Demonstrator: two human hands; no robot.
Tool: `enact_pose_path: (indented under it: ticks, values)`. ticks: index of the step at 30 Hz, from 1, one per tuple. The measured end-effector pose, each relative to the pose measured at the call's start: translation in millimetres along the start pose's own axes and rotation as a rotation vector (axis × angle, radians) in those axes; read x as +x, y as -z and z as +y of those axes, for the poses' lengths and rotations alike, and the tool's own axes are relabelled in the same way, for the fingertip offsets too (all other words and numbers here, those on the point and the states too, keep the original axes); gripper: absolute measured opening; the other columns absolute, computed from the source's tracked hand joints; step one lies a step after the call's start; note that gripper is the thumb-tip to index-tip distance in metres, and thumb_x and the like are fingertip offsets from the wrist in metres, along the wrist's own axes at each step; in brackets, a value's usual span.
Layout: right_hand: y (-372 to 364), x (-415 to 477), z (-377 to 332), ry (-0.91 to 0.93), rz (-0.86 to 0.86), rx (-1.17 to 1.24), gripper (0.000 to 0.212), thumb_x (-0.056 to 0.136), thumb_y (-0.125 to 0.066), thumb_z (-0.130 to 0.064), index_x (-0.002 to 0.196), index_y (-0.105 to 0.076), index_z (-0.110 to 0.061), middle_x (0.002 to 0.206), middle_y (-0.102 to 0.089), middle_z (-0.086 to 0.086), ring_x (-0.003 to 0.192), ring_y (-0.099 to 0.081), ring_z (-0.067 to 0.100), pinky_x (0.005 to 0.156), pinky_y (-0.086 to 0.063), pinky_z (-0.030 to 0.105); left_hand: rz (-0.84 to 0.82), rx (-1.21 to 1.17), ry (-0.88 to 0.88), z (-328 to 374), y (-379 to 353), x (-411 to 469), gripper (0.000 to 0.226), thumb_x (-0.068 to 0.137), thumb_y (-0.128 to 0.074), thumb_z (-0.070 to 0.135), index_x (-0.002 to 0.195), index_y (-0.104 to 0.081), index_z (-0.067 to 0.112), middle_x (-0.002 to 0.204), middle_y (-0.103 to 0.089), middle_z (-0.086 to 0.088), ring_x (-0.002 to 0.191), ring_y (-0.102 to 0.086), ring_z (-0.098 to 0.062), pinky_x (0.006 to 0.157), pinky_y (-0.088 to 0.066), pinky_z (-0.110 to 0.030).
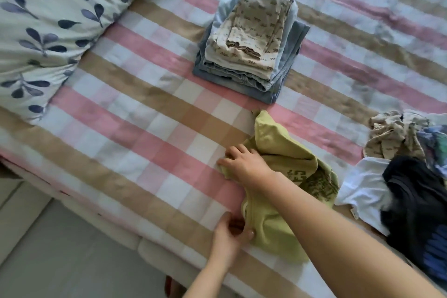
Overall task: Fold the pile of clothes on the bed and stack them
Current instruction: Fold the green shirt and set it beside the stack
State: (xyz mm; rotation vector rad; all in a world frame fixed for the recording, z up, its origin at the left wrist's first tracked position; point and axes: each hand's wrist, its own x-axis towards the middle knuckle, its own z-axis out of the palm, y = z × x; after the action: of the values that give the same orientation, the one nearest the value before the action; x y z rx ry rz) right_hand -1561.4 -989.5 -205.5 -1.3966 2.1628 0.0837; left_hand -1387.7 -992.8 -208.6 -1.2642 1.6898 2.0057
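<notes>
Shirt (271, 133) of soft yellow-green fabric lies crumpled near the front edge of the pink-and-tan checked bed (145, 133), left hand (232, 230) pinching its seamed edge, right hand (244, 164) clutching a bunched fold, a squared folded stack (249, 46) beyond, a rumpled pile (411, 164) at the right edge.

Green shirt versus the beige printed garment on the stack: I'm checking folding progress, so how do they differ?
The green shirt lies crumpled and unfolded; the beige printed garment is folded flat. The left hand and right hand grip the green shirt; nothing touches the beige printed garment. The green shirt lies on the checked sheet; the beige printed garment tops the folded stack. Both carry a darker print.
</notes>
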Motion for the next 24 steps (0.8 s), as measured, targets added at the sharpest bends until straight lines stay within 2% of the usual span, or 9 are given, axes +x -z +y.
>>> enact_pose_path:
  ticks: [3, 6, 11, 14, 17, 19, 21, 22, 24]
  values:
    - [-0.7, 0.5, 0.9, -0.015, 0.031, -0.025, 0.044, 0.092, -0.049, -0.027, 0.135, -0.038, -0.025, 0.130, -0.037, 0.007, 0.124, -0.030, 0.026, 0.088, -0.036, 0.038, 0.008, 0.079, -0.012, -8.5, -0.4, 3.7, 0.036, 0.063, -0.072, -0.005, 0.084, -0.052, 0.016, 0.078, -0.057, -0.005, 0.070, -0.051, -0.014, 0.064, -0.044, -0.022]
    - [2.8, -0.4, 5.2, -0.007, 0.028, -0.020, 0.044, 0.090, -0.053, -0.036, 0.130, -0.043, -0.023, 0.125, -0.040, 0.007, 0.119, -0.034, 0.025, 0.085, -0.039, 0.037, -0.006, 0.177, -0.042, -12.6, -1.6, 4.0, 0.045, 0.059, -0.074, 0.000, 0.090, -0.051, 0.023, 0.076, -0.053, 0.000, 0.067, -0.048, -0.010, 0.062, -0.041, -0.020]
    - [16.3, -7.7, 14.8, -0.038, 0.082, 0.147, 0.034, 0.084, -0.063, -0.034, 0.111, -0.053, -0.016, 0.109, -0.044, 0.006, 0.100, -0.045, 0.023, 0.065, -0.039, 0.031, -0.038, 0.479, -0.114, -10.7, -3.0, 6.9, 0.032, 0.072, -0.069, 0.010, 0.067, -0.043, 0.027, 0.077, -0.042, 0.004, 0.065, -0.041, -0.006, 0.055, -0.033, -0.010]
    - [32.2, -25.1, 22.9, -0.085, 0.240, 0.320, 0.027, 0.080, -0.066, -0.031, 0.095, -0.055, -0.011, 0.095, -0.045, 0.003, 0.087, -0.049, 0.023, 0.062, -0.040, 0.030, -0.038, 0.297, -0.130, 5.8, 4.4, 3.2, 0.019, 0.073, -0.068, 0.009, 0.081, -0.056, 0.021, 0.089, -0.058, -0.005, 0.079, -0.056, -0.017, 0.065, -0.042, -0.017]
    - [58.9, -56.8, 30.2, -0.177, 0.472, 0.490, 0.023, 0.078, -0.068, -0.025, 0.078, -0.054, -0.007, 0.082, -0.048, 0.004, 0.072, -0.046, 0.022, 0.063, -0.041, 0.034, 0.018, 0.133, -0.181, 38.0, 23.4, -4.6, 0.015, 0.079, -0.066, 0.003, 0.085, -0.060, 0.016, 0.077, -0.065, 0.007, 0.072, -0.060, -0.006, 0.064, -0.044, -0.014]
    - [77.5, -80.4, 34.4, -0.230, 0.612, 0.588, 0.020, 0.076, -0.070, -0.016, 0.067, -0.054, -0.012, 0.080, -0.057, 0.005, 0.076, -0.049, 0.021, 0.069, -0.043, 0.034, 0.018, 0.131, -0.240, 64.7, 36.3, -9.7, 0.009, 0.081, -0.065, 0.006, 0.079, -0.057, 0.011, 0.069, -0.060, 0.002, 0.068, -0.056, -0.008, 0.065, -0.043, -0.020]
    - [98.7, -106.0, 35.7, -0.248, 0.703, 0.684, 0.035, 0.073, -0.072, -0.007, 0.059, -0.046, -0.026, 0.094, -0.068, 0.004, 0.096, -0.055, 0.016, 0.081, -0.043, 0.022, 0.007, 0.125, -0.310, 99.6, 46.7, -18.2, 0.009, 0.081, -0.065, 0.006, 0.078, -0.058, 0.011, 0.069, -0.060, -0.005, 0.068, -0.056, -0.012, 0.066, -0.045, -0.023]
    - [109.2, -119.0, 35.7, -0.253, 0.738, 0.737, 0.042, 0.073, -0.071, -0.002, 0.057, -0.041, -0.026, 0.101, -0.069, 0.003, 0.105, -0.054, 0.011, 0.086, -0.041, 0.015, -0.001, 0.123, -0.352, 117.8, 51.0, -22.5, 0.012, 0.080, -0.065, 0.005, 0.076, -0.059, 0.014, 0.066, -0.060, -0.004, 0.066, -0.056, -0.010, 0.064, -0.046, -0.020]
    - [125.2, -141.9, 36.8, -0.281, 0.791, 0.808, 0.031, 0.073, -0.069, 0.004, 0.055, -0.049, -0.011, 0.102, -0.070, 0.004, 0.108, -0.055, 0.000, 0.085, -0.043, 0.013, -0.026, 0.161, -0.441, 152.5, 57.3, -32.8, 0.016, 0.079, -0.063, 0.003, 0.072, -0.059, 0.017, 0.061, -0.058, 0.005, 0.062, -0.054, -0.006, 0.058, -0.044, -0.014]
